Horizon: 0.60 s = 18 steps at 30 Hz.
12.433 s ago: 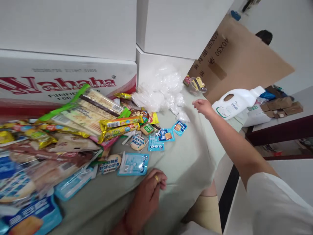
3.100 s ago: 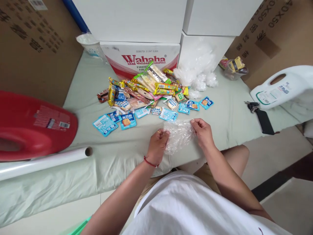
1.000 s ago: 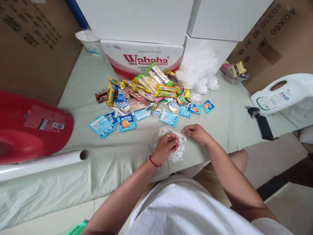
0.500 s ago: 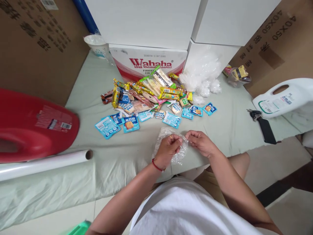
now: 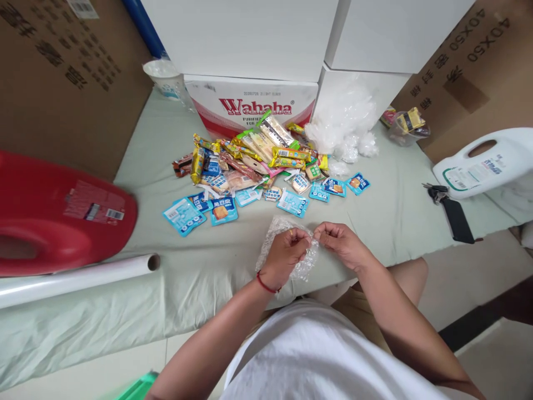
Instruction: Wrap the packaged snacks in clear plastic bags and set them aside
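A crinkled clear plastic bag (image 5: 270, 236) lies on the green cloth close to my body. My left hand (image 5: 288, 253), with a red cord on its wrist, is closed in a pinch on the bag's edge. Facing it, my right hand (image 5: 339, 244) is closed too, fingertips pinched at the bag's right edge and almost touching the left fingers. Beyond the hands is a heap of wrapped snacks (image 5: 250, 155), with several blue snack packets (image 5: 292, 203) along its front.
A white Wahaha carton (image 5: 254, 100) stands behind the heap, next to bunched clear plastic bags (image 5: 345, 125). At left are a red jug (image 5: 62, 216) and a white roll (image 5: 83, 278). A white detergent bottle (image 5: 478, 166), keys (image 5: 437, 193) and a black phone-like object (image 5: 457, 221) lie right.
My right hand has moved slightly left, bringing its fingertips closer to my left hand. The snack heap is unchanged.
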Motion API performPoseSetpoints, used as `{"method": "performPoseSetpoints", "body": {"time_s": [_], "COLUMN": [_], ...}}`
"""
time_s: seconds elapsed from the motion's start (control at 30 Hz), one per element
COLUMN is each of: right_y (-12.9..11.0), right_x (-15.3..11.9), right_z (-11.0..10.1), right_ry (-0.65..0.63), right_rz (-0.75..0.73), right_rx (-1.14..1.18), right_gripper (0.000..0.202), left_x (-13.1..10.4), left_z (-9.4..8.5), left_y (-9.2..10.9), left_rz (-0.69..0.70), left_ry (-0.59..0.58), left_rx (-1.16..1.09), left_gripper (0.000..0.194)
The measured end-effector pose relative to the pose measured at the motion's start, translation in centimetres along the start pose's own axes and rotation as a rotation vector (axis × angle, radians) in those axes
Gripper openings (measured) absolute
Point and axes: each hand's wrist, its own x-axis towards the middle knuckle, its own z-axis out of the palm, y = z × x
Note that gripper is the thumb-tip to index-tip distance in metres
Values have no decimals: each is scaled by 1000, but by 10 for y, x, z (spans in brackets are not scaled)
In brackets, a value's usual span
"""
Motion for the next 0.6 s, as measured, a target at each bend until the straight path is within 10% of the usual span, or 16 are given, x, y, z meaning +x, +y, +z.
{"method": "performPoseSetpoints", "body": {"time_s": [0.6], "right_y": [4], "right_x": [-2], "right_z": [-4], "right_ry": [3], "right_rz": [37], "right_rx": [94], "right_gripper": [52], "left_x": [-2], "left_z": [-3], "left_y": [-3], "left_rz": [-45], "left_ry": [-120], "left_rx": [-90], "left_gripper": [34]}}
